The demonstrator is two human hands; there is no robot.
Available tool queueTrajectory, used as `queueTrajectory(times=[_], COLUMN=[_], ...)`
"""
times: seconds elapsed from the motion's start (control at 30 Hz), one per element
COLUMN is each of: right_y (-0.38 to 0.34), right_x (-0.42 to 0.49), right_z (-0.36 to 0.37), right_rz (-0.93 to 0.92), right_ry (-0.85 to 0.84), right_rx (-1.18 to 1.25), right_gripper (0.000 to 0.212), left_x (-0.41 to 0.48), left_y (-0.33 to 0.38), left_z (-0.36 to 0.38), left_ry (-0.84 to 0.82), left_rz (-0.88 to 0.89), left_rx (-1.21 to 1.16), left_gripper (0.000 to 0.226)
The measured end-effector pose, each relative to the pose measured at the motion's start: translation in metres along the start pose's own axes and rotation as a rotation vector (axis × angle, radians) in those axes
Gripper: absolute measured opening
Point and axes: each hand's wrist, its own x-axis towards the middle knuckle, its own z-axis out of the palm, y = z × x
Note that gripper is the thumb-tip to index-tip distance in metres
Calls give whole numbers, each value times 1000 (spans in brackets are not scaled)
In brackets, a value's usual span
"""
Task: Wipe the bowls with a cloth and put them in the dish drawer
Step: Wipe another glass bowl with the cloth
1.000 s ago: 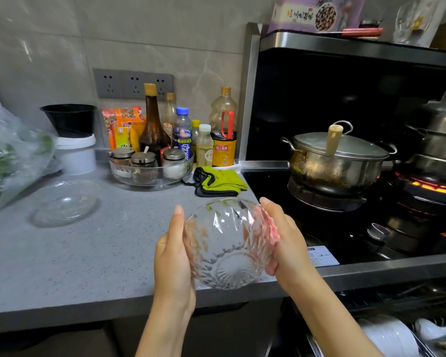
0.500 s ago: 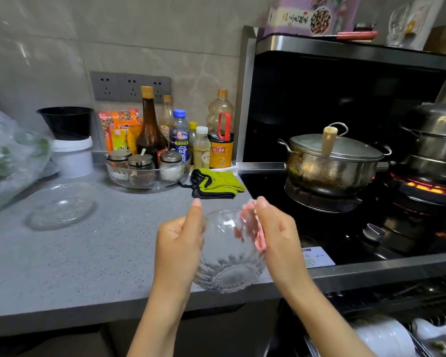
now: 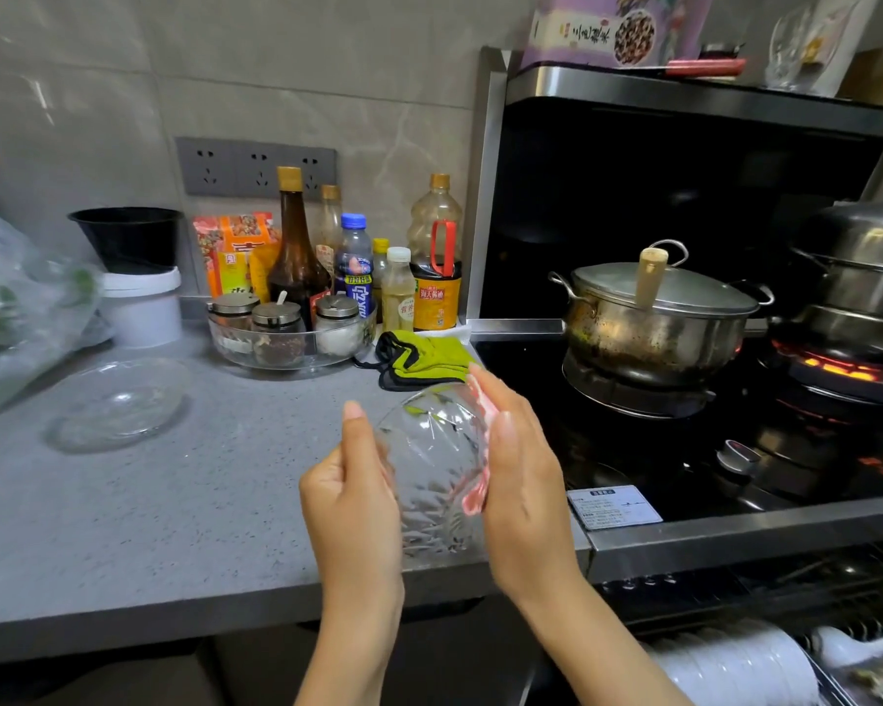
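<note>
Grey counter [image 3: 149,527] fills 7 to 10 o'clock. Black stove [image 3: 658,450] runs from 1 to 4, with a lidded pot [image 3: 653,323] on its left burner at 2. Dish drawer [image 3: 837,578] is pulled out at 5, white dishes [image 3: 735,664] racked inside. A clear plate [image 3: 118,400] lies on the counter at 9, well apart from me. Cut-glass bowl [image 3: 434,461] is in the air at centre, over the counter's front edge, tilted between my palms. My left hand [image 3: 353,507] grips its 9 o'clock side, thumb upright, fingers curled behind. My right hand [image 3: 521,481] lies flat, fingers nearly straight, pressing the pink cloth [image 3: 475,496] onto the bowl's 3 o'clock side.
</note>
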Motion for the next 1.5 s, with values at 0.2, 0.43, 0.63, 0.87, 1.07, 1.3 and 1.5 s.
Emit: queueTrajectory(times=[0.2, 0.43, 0.63, 0.87, 1.07, 1.3, 1.5], right_y=[-9, -5, -2, -5, 15, 23, 8], right_x=[-2, 23, 22, 19, 6, 9, 7], right_z=[14, -6, -15, -22, -21, -37, -30], right_rz=[-295, 468, 627, 341, -208, -168, -116], right_ry=[19, 81, 104, 184, 26, -278, -630], right_rx=[-516, 432, 527, 354, 36, -172, -576], right_gripper=[44, 32, 41, 60, 60, 49, 52], left_x=[2, 7, 14, 19, 17, 22, 14], left_y=[-6, -6, -5, -5, 6, -9, -24], left_z=[4, -3, -7, -16, -20, -24, -19], left_ry=[-102, -95, -169, -537, -756, -696, -510], left_rz=[52, -85, -206, -271, -542, -588, -367], left_rx=[93, -104, -82, 336, -50, -333, -145], left_gripper=[62, 54, 54, 102, 71, 72, 17])
